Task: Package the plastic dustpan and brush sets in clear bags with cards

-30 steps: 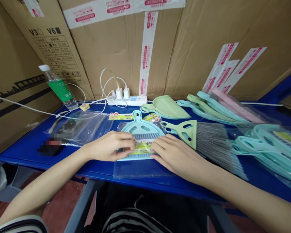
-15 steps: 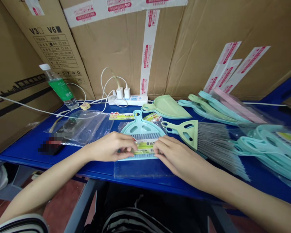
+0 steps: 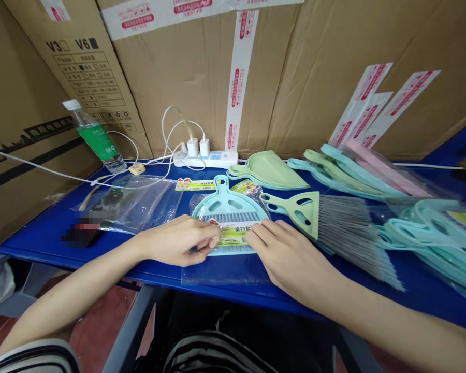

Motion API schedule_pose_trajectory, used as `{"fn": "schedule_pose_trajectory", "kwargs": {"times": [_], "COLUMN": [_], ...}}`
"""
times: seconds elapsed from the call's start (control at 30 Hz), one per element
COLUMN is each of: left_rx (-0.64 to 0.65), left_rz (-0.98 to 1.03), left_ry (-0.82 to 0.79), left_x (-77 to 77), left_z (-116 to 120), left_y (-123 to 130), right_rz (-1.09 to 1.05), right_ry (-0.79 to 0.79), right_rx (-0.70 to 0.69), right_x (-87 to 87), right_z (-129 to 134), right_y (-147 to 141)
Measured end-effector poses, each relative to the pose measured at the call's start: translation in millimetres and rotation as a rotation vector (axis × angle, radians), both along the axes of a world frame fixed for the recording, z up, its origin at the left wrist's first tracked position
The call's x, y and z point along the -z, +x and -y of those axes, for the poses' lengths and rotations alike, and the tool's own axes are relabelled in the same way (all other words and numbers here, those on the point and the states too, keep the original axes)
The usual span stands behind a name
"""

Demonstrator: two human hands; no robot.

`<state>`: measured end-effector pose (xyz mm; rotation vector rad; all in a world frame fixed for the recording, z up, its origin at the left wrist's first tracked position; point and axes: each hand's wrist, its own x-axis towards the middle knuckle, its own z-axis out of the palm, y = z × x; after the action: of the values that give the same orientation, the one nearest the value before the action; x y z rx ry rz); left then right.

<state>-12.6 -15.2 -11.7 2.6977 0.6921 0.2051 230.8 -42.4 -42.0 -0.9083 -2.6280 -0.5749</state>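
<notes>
A light-blue dustpan [image 3: 226, 198] lies at the middle of the table, with a brush [image 3: 236, 218] of grey bristles over it. Across the bristles runs a yellow-green and white paper label [image 3: 233, 236]. My left hand [image 3: 184, 239] is closed with its fingertips at the label's left end. At the right end, the curled fingers of my right hand [image 3: 285, 254] press on the label, and its fingertips are partly hidden. A clear plastic bag [image 3: 221, 274] lies flat under the dustpan and sticks out toward the front edge.
To the right lie a green-handled brush [image 3: 308, 215], a green dustpan [image 3: 274, 168] and several bagged sets [image 3: 431, 238]. A power strip [image 3: 221, 158], loose label [image 3: 196, 185], bottle [image 3: 99, 142] and empty clear bag [image 3: 143, 202] are behind and left.
My right hand has shifted slightly, its fingers now more curled over the label's right end. My left fingers have drawn closer together. The dustpan has stayed in place.
</notes>
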Motion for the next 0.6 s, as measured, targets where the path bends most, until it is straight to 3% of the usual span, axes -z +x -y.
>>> {"fn": "schedule_pose_trajectory", "kwargs": {"times": [0.6], "left_rx": [0.079], "left_rz": [0.014], "left_ry": [-0.004], "left_x": [-1.0], "left_z": [-2.9], "left_y": [-6.5], "right_rz": [0.034], "right_ry": [-0.076], "right_rx": [0.009], "right_x": [-3.3], "right_z": [-2.0], "right_y": [5.0]}}
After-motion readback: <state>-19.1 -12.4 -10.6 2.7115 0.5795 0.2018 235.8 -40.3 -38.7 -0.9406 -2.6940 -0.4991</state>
